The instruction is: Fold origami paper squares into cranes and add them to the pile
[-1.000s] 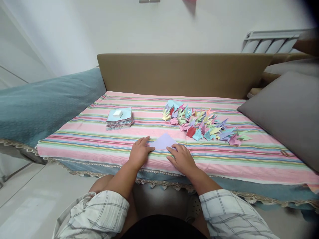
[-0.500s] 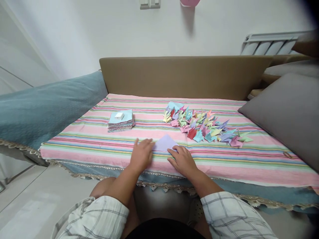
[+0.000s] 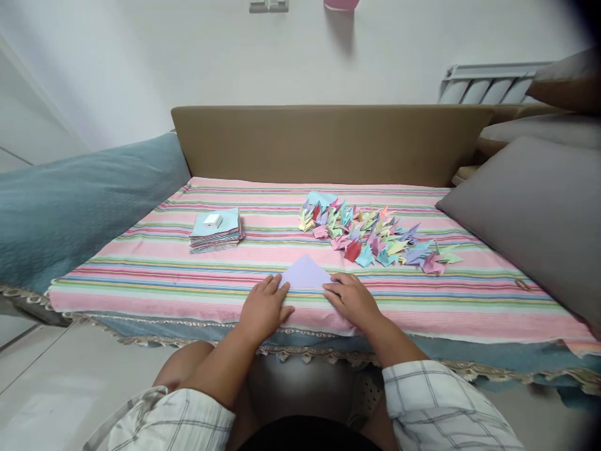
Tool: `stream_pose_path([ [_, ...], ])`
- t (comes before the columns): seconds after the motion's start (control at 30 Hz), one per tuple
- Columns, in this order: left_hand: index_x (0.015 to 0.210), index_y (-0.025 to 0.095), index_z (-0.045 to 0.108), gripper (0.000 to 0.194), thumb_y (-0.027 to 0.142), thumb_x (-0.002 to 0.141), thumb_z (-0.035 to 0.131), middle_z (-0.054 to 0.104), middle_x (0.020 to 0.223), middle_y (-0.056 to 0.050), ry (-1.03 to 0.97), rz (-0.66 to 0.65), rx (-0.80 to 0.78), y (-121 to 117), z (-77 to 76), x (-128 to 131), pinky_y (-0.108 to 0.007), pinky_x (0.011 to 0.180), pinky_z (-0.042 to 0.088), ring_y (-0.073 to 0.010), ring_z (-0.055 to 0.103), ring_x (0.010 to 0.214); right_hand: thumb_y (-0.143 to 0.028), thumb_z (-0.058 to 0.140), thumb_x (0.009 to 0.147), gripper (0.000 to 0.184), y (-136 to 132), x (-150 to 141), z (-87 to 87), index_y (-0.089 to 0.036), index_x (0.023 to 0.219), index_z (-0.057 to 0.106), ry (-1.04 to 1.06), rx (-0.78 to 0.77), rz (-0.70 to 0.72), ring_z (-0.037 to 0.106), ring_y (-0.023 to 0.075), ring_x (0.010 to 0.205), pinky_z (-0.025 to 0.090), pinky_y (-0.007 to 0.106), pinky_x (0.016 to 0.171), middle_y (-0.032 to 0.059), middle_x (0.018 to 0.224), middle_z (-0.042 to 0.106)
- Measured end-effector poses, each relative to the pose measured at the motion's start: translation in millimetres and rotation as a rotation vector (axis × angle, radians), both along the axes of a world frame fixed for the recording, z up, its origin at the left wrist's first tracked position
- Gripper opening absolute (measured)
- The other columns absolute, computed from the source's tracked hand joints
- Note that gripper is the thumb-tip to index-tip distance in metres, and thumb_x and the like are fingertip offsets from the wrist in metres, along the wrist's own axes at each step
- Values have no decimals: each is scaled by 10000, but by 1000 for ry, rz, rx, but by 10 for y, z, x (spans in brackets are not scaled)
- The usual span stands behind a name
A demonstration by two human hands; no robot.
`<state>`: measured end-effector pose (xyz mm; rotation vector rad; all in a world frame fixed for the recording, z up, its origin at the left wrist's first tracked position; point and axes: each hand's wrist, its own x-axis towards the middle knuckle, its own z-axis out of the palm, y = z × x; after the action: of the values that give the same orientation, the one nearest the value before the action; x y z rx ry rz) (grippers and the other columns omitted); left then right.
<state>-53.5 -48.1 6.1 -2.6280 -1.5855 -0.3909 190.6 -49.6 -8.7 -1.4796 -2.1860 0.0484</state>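
Note:
A lilac sheet of paper (image 3: 306, 273), folded into a triangle, lies on the striped cloth in front of me with its peak pointing away. My left hand (image 3: 263, 308) rests at its left corner, fingers stretched and the thumb spread apart on the cloth. At the right corner, my right hand (image 3: 354, 302) has its fingertips closed on the paper's edge; the thumb is partly hidden. Beyond the sheet, to the right, spreads a group of folded paper cranes (image 3: 370, 235) in many colours. To the left stands a stack of square paper (image 3: 216, 240) with a small white box (image 3: 213, 220) on top.
Pink striped cloth (image 3: 141, 275) covers the seat, with a brown backrest (image 3: 328, 144) behind it. A blue-covered armrest (image 3: 94, 188) bounds the left side; a grey cushion (image 3: 526, 200) leans on the right. A small brown item (image 3: 523, 285) lies near the cushion.
My left hand has come down onto the left corner of the paper. My right thumb has drawn closer to its fingers at the right corner. The whole view has shifted slightly.

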Motion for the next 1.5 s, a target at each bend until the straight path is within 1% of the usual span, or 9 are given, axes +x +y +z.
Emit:
stream_pose_path([
  [0.07, 1042, 211, 658, 328, 393, 796, 541, 548, 1259, -111, -37, 53, 6, 55, 66, -68, -412, 1011, 347, -287, 473, 1180, -327, 503, 854, 218, 34, 74, -7, -257, 937, 692, 57, -39, -24, 527, 188, 956, 434, 312, 827, 51, 990, 612],
  [0.17, 857, 229, 696, 293, 397, 840, 457, 618, 1158, -74, -145, 149, -1, 166, 121, -106, -350, 942, 414, -232, 547, 1086, -308, 552, 812, 177, 71, 116, 2, -216, 893, 680, 157, -84, -67, 547, 182, 920, 438, 299, 808, 50, 945, 623],
  [0.37, 1097, 225, 614, 399, 399, 738, 599, 521, 1290, -89, -276, 259, -9, 275, 84, -15, -409, 978, 375, -266, 481, 1168, -281, 600, 745, 370, 103, 89, 6, -180, 1101, 577, 268, -133, -162, 560, 196, 890, 438, 315, 793, 65, 968, 614],
  [0.6, 792, 220, 650, 109, 202, 689, 620, 526, 1284, -48, -410, 200, -2, 295, 53, 37, -387, 947, 401, -242, 488, 1147, -211, 573, 736, 115, 106, 101, -13, -189, 842, 612, 324, -83, -111, 540, 181, 830, 420, 287, 741, 40, 852, 590],
  [0.7, 708, 207, 635, 141, 92, 686, 556, 574, 1213, -51, -420, 117, 101, 347, 23, 46, -382, 949, 399, -223, 498, 1117, -138, 546, 719, 61, 77, 85, -2, -190, 707, 576, 294, -21, -19, 523, 168, 816, 392, 275, 751, 29, 810, 582],
  [0.9, 883, 229, 700, 256, 114, 725, 535, 513, 1273, -71, -312, 68, 233, 421, -80, 56, -436, 939, 404, -272, 470, 1117, -143, 555, 729, 84, -25, 3, 41, -206, 764, 599, 122, 107, -34, 491, 185, 871, 299, 331, 834, 26, 876, 610],
  [1.2, 979, 248, 695, 334, 108, 727, 526, 423, 1351, -76, -250, 20, 189, 376, -99, 2, -451, 979, 375, -284, 432, 1165, -160, 531, 805, 224, -127, -134, 44, -283, 966, 625, -120, 178, 118, 476, 192, 966, 137, 410, 977, 9, 989, 627],
  [1.37, 1008, 269, 674, 312, 167, 738, 555, 382, 1390, -73, -207, 47, 164, 299, 24, -53, -495, 968, 360, -308, 390, 1209, -179, 473, 860, 233, -165, -242, 5, -278, 1007, 624, -226, 180, 57, 483, 173, 811, 189, 384, 948, 24, 818, 597],
  [1.5, 1164, 316, 570, 516, 209, 665, 644, 371, 1412, -58, -104, -64, 136, 157, 151, -40, -605, 1004, 225, -350, 309, 1268, -187, 465, 866, 244, -197, -303, 33, -245, 1050, 613, -283, 156, 28, 480, 176, 755, 248, 358, 855, 43, 786, 579],
])
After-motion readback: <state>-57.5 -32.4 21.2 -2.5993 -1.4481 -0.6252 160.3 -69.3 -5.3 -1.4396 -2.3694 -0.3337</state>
